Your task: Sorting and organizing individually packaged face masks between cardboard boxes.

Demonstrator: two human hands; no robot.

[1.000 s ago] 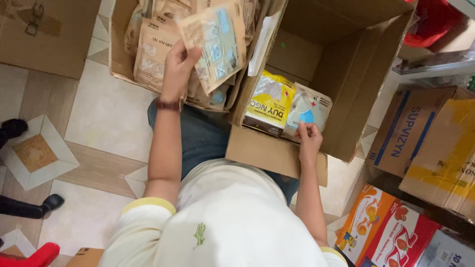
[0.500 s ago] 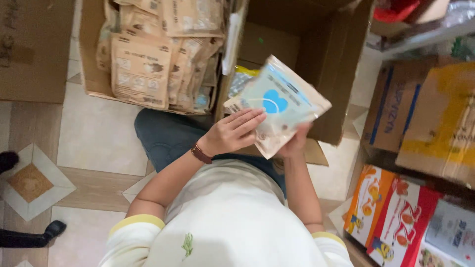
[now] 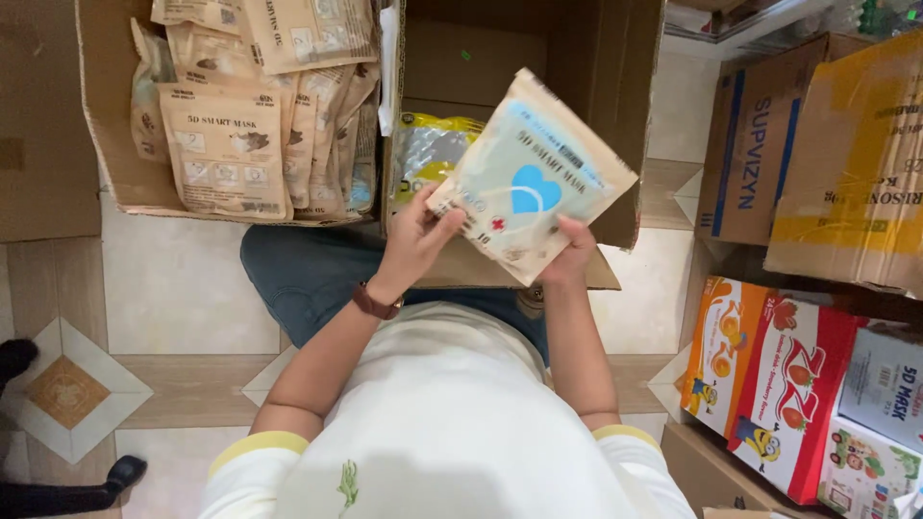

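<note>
While you hold: flat glossy pale-blue pouch (image 3: 531, 178), tilted.
Left hand (image 3: 415, 242): grip pinching its lower edge.
Right hand (image 3: 569, 258): grip clamping its corner.
Behind: open cardboard box (image 3: 538, 48).

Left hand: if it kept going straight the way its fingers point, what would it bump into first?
The left hand already grips the pale packet, so that comes first. Past it, the fingers point toward the yellow packs inside the open box, though depth is hard to judge.
</note>
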